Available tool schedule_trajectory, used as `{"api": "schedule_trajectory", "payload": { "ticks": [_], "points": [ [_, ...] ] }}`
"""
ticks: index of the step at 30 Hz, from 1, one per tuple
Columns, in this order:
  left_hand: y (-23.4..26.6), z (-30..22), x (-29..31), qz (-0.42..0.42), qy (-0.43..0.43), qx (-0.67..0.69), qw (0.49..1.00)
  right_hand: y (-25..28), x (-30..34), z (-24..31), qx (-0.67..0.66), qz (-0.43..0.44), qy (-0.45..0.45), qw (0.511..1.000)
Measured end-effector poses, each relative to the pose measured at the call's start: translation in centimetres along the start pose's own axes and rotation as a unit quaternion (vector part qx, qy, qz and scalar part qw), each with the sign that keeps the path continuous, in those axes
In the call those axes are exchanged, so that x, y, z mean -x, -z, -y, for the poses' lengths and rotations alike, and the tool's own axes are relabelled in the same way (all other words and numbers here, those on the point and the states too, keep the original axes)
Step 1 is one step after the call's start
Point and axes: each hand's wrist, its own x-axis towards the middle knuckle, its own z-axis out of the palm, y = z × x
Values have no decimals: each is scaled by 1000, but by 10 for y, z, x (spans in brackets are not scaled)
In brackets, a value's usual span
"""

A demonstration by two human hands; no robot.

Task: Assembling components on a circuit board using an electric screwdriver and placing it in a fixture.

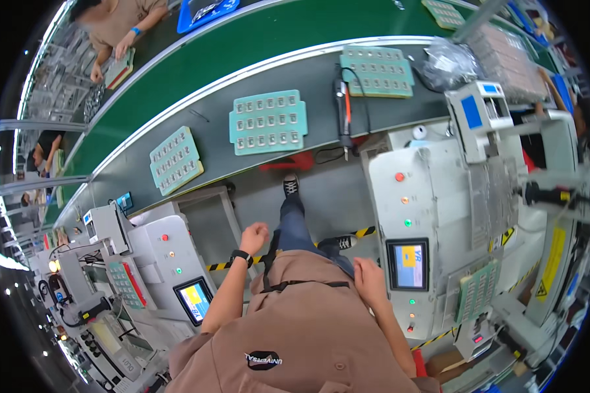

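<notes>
My left hand [254, 237], with a dark watch on its wrist, hangs in the air with its fingers curled closed. Nothing shows in it. Lower on the right, my right hand [370, 280] is also loosely closed and holds nothing visible; it is nearest the screen [408, 264] of the right-hand machine. Beyond both hands, a grey bench carries a middle green tray [269, 113] with rows of small metal parts. A left green tray [175, 160] and a right green tray [377, 76] bear similar parts. A corded electric screwdriver [343, 108] lies beside the right tray.
White machines with buttons stand on both sides: a left machine [166, 252] and a right machine [406, 193]. Behind the bench runs a green conveyor belt [269, 39]. A co-worker [121, 26] handles a tray at the far left. Clear plastic bags [451, 64] lie at the back right.
</notes>
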Motion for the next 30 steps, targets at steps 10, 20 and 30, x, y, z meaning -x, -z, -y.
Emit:
{"api": "schedule_trajectory", "payload": {
  "ticks": [10,20,30],
  "points": [
    [77,-151,-118,-126,-88,192,969,-76,-253,70,-54,-39,-34,997],
    [97,-183,-195,-141,-194,43,970,-102,-386,75,-104,-27,-142,984],
    [104,-199,-195,-159,-173,56,970,-98,-398,73,-307,82,-220,922]
  ]
}}
